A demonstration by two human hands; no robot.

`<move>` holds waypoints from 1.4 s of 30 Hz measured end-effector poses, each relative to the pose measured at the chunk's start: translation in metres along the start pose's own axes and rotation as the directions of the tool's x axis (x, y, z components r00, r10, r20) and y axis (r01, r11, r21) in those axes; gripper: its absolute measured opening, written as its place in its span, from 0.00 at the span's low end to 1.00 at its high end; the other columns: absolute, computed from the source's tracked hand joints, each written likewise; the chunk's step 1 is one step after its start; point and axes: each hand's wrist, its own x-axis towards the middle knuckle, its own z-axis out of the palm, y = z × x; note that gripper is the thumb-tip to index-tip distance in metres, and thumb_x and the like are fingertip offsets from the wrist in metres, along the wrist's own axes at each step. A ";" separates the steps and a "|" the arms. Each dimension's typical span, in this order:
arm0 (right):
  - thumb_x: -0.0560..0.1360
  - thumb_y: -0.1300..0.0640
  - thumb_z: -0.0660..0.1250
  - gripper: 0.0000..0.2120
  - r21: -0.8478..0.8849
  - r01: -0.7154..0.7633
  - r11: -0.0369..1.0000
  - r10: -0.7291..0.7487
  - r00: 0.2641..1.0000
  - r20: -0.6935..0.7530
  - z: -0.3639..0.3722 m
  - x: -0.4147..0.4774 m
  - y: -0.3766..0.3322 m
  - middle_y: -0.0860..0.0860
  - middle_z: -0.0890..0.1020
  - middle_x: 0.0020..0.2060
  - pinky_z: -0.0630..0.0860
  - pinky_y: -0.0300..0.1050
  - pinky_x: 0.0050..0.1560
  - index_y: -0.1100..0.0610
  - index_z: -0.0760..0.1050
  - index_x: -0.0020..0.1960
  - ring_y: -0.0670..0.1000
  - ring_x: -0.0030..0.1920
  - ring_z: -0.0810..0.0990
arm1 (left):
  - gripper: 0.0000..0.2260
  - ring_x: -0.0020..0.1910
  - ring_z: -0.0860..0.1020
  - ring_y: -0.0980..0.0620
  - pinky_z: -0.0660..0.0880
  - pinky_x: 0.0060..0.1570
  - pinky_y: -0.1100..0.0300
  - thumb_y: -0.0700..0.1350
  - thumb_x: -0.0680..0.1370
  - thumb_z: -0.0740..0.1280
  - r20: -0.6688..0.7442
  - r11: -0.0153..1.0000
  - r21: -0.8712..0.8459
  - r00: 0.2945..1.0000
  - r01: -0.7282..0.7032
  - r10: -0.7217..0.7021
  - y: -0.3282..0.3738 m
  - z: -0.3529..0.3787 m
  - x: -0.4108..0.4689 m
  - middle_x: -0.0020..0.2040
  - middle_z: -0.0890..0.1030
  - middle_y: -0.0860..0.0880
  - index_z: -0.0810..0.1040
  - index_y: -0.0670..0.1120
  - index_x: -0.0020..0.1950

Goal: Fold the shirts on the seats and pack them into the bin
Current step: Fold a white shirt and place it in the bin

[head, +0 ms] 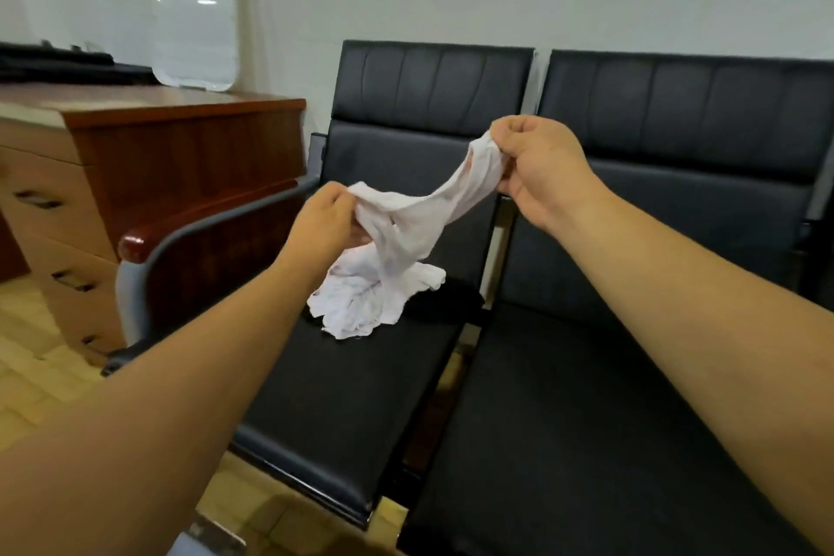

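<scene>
A crumpled white shirt is lifted above the left black seat. My left hand grips one bunched part of it, and my right hand pinches another part higher up, so the cloth stretches between them. Its loose lower end hangs down and touches the seat. Behind the shirt a dark garment lies on the same seat, partly hidden. No bin can be identified in view.
A second black seat stands to the right, joined to the first. The left seat has a grey armrest with a wooden cap. A wooden drawer cabinet stands at the left on a tiled floor. A white wall is behind.
</scene>
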 end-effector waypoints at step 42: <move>0.81 0.66 0.65 0.07 0.131 -0.141 0.981 0.167 0.960 -0.222 -0.242 -0.119 -0.243 0.58 0.81 0.55 0.84 0.48 0.39 0.64 0.76 0.59 0.53 0.46 0.83 | 0.08 0.52 0.83 0.50 0.80 0.53 0.59 0.41 0.79 0.71 0.332 0.847 0.221 0.854 -0.483 0.400 0.335 0.092 -0.094 0.52 0.85 0.45 0.83 0.42 0.57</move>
